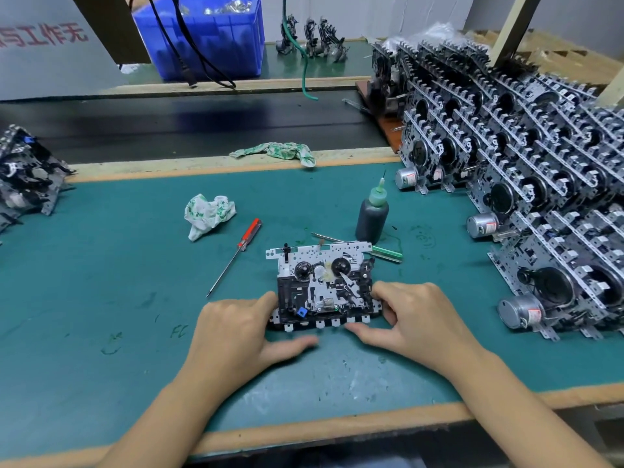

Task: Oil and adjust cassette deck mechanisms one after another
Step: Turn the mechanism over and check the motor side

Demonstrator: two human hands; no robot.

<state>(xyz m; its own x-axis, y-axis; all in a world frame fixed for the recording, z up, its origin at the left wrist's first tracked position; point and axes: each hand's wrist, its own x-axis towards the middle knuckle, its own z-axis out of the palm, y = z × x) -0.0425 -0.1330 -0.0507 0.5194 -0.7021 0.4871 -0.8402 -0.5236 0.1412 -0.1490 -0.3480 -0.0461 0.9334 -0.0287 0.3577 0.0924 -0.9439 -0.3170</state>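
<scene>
One cassette deck mechanism [324,285] lies flat on the green bench mat [118,265], its two black reels facing up. My left hand [236,332] grips its left end, fingers curled at the side and thumb along the front edge. My right hand [415,319] grips the right end the same way. Just behind the mechanism stands a dark oil bottle [372,216] with a green needle nozzle. A red-handled screwdriver [236,255] lies to the left, and a green-handled tool [385,253] lies behind the mechanism's right corner.
A large stack of cassette mechanisms [540,184] with silver motors fills the right side. More mechanisms [23,177] are piled at the left edge. A crumpled rag [207,214] lies on the mat, another rag [280,152] at its back edge. A blue bin [209,38] stands beyond the black conveyor [189,123].
</scene>
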